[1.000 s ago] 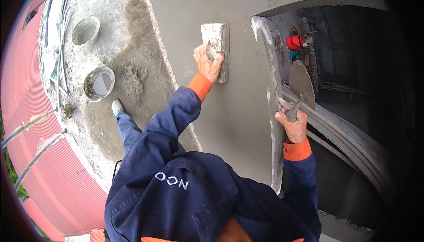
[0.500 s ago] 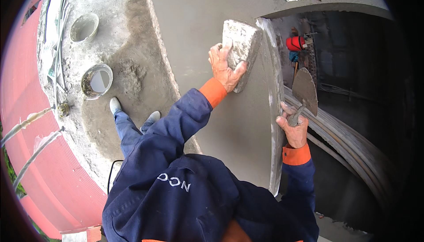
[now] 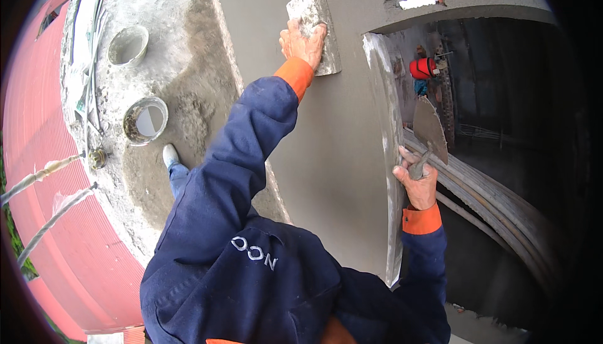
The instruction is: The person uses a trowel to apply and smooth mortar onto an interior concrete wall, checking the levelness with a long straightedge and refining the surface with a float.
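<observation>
"So, in the head view, how do the hands stand?"

"Both are closed around something. The left hand [image 3: 303, 43] has its fingers bent over a pale, plaster-caked rectangular hand float [image 3: 312, 8], which appears to lie against the smooth grey plastered wall [image 3: 326, 155]. Its far end sticks out past the knuckles, and its near corner shows below the hand."

"And the right?"

"The right hand [image 3: 419, 184] is wrapped around the handle of a grey, leaf-shaped metal trowel [image 3: 430, 127]. The blade points away from the body, in front of the dark opening [image 3: 502, 86]. The fingertips are just beside the long, whitish rough-edged strip [image 3: 392, 218] bordering the wall; I can't tell whether they touch it."

"What about edges and room?"

"Bare wall lies on every side of the float. The strip runs down to its right, apart from it, and the rough pale edge [image 3: 226, 49] of the wall lies to its left, also apart. Beyond the trowel the opening is deep, though much of it is too dark to read. A bundle of long grey poles [image 3: 496, 193] slants behind the right hand, and a small red bucket [image 3: 422, 68] shows past the blade's tip."

"And over on the left?"

"Stained concrete floor [image 3: 195, 102], with two round, grey-crusted buckets [image 3: 129, 124] well apart from the hands, the nearer one showing a bright patch inside. Past the floor's outer edge lies pinkish-red corrugated sheeting [image 3: 69, 237]."
</observation>
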